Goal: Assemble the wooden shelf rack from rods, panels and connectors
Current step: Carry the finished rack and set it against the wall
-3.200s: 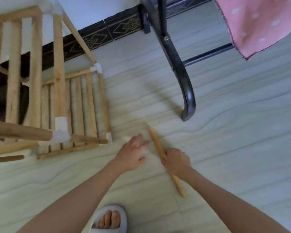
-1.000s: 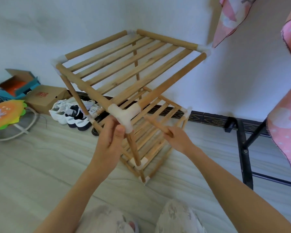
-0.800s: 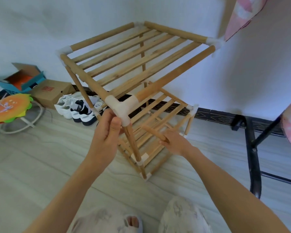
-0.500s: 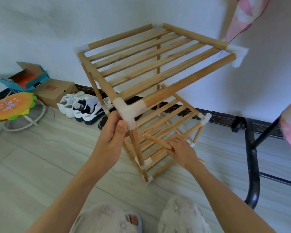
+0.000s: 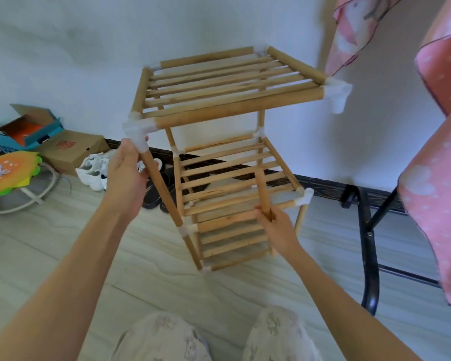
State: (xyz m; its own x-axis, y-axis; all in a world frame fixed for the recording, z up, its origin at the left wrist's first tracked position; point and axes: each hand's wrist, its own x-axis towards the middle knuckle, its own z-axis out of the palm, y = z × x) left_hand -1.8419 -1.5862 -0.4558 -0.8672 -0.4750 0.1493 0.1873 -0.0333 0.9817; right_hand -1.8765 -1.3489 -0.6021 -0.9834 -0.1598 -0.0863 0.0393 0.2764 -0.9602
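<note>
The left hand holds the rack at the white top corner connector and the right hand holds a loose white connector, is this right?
Not quite. The head view shows the right hand holding a loose wooden rod, not a connector. The left hand does hold the rack at its white corner connector.

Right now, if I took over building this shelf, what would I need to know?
Left hand: holds the front-left post just under the white corner piece of the top shelf, steadying the rack.
Right hand: grips a loose rod, upright, in front of the middle shelf.
Done: three shelves are joined by posts, and the rack stands on the floor.
Left: the front-right corner between top and middle shelf has no post. The top right connector hangs open. The rod probably goes there, into the connector below.
</note>
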